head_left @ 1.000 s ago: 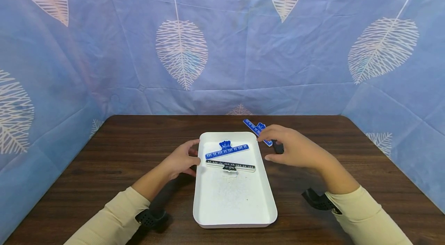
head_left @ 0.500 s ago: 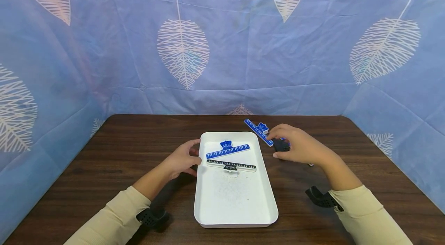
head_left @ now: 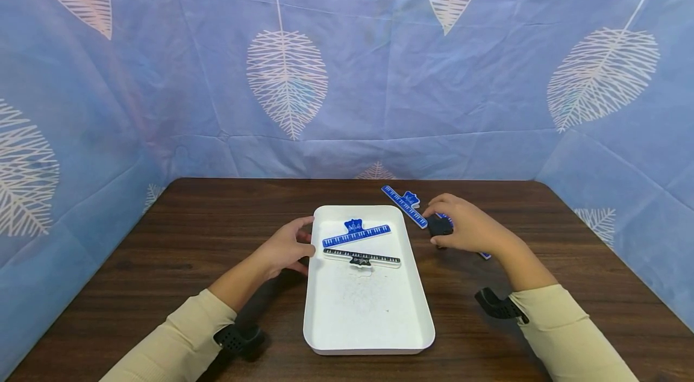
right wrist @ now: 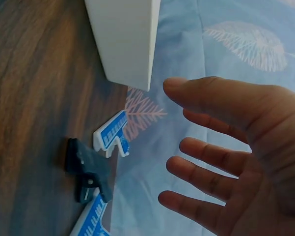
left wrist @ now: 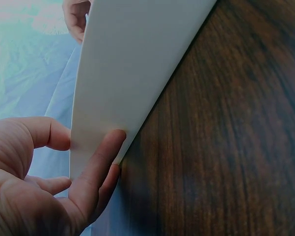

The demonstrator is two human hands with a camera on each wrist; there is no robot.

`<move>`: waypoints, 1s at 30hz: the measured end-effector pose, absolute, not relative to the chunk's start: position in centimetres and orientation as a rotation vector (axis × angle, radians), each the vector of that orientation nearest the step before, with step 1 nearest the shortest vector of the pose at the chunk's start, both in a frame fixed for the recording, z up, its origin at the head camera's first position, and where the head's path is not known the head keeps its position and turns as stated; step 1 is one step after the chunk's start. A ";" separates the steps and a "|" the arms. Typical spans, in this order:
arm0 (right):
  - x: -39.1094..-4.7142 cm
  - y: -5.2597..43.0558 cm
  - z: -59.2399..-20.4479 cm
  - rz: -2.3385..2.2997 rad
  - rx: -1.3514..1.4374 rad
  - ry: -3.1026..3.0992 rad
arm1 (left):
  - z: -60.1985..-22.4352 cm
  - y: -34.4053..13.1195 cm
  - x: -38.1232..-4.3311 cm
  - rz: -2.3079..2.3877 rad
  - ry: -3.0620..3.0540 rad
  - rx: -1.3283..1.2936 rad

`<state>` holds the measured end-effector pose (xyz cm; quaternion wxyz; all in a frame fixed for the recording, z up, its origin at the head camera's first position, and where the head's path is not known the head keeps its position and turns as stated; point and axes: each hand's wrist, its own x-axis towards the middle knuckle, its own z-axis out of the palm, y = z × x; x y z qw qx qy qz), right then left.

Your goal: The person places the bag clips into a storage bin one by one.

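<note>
Right hand: fingers apart near the black clip, which lies on the table by a blue clip; crowding could cause a mis-grip. Left hand: extended fingers touch the tray; excess pressure could shift it.

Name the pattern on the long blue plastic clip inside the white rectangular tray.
White piano-key bars run along the blue clip, clearest in the head view.

The lower blue clip (right wrist view) is cropped.
</note>
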<state>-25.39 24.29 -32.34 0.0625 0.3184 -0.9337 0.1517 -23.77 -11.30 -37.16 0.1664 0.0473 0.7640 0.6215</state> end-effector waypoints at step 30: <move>-28.9 24.2 -35.9 0.279 0.681 -2.942 | -36.8 -11.1 -23.6 1.755 2.184 0.134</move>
